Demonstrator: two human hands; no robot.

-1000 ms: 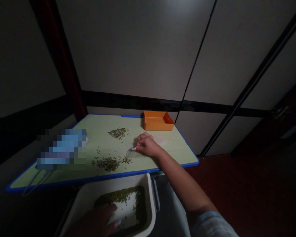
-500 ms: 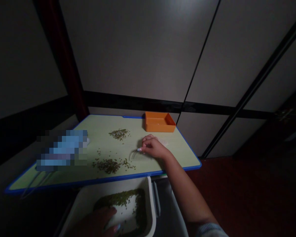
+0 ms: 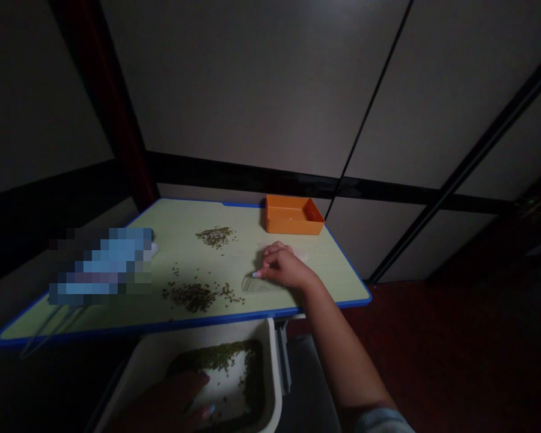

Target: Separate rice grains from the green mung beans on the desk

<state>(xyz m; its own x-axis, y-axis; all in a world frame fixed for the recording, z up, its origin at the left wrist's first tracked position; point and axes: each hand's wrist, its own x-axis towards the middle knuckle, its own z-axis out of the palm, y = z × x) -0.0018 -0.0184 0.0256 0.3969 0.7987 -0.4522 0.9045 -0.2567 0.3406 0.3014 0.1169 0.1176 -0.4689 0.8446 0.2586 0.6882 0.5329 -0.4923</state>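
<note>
My right hand (image 3: 279,264) is over the right half of the pale yellow tabletop (image 3: 338,276). Its thumb and fingers pinch a thin, see-through plastic bag (image 3: 261,287) that lies partly under the hand; the bag's far part is hard to make out. Dark in the foreground, my left hand (image 3: 175,394) reaches into a white tub (image 3: 275,385), thumb and finger spread apart. Small green seeds or pellets (image 3: 220,356) line the bottom of that tub. Left of my right hand, a loose pile of brownish-green grains (image 3: 193,296) is scattered near the front edge, with a smaller pile (image 3: 215,236) behind it.
An orange open box (image 3: 294,225) stands at the back right corner. A blurred-out blue object (image 3: 103,264) rests on the left side, with thin loops hanging over the edge. Pale wall panels (image 3: 252,90) rise behind the blue-edged table.
My right hand has drawn slightly right, away from the front pile, pulling the plastic's edge clear of the grains. My left hand stays in the tub. The view has shifted a little.
</note>
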